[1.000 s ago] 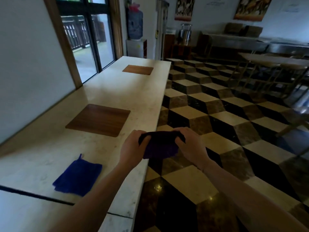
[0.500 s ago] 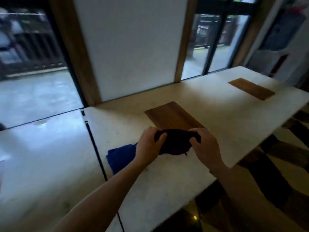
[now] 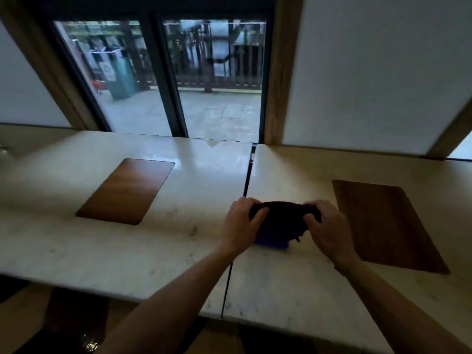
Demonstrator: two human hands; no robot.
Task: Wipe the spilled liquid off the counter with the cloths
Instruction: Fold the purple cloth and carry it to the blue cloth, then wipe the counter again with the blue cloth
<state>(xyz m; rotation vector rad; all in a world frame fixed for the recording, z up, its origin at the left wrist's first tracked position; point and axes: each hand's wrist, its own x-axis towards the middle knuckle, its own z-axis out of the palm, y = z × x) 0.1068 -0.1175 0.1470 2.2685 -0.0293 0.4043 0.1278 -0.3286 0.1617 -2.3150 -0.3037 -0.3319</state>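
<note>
Holding the dark cloth (image 3: 281, 218) bunched between both hands, I grip one end with my left hand (image 3: 240, 223) and the other with my right hand (image 3: 325, 228), fingers curled round the fabric just above the table (image 3: 153, 251). A blue cloth (image 3: 272, 243) lies on the table right beneath it, only its near edge showing. To do this well, I judge I should spread the dark cloth flat before pressing it down, so more fabric meets the wet surface, then wipe in overlapping strokes. A pale glistening patch (image 3: 217, 149) near the window (image 3: 178, 80) may be the spill, though I cannot tell for sure. A dark seam (image 3: 246, 180) splits the table just left of my hands; liquid could run into it. Wooden inlays sit on either side, the left inlay (image 3: 127, 190) and the right inlay (image 3: 383, 223), and neither blocks my reach.
</note>
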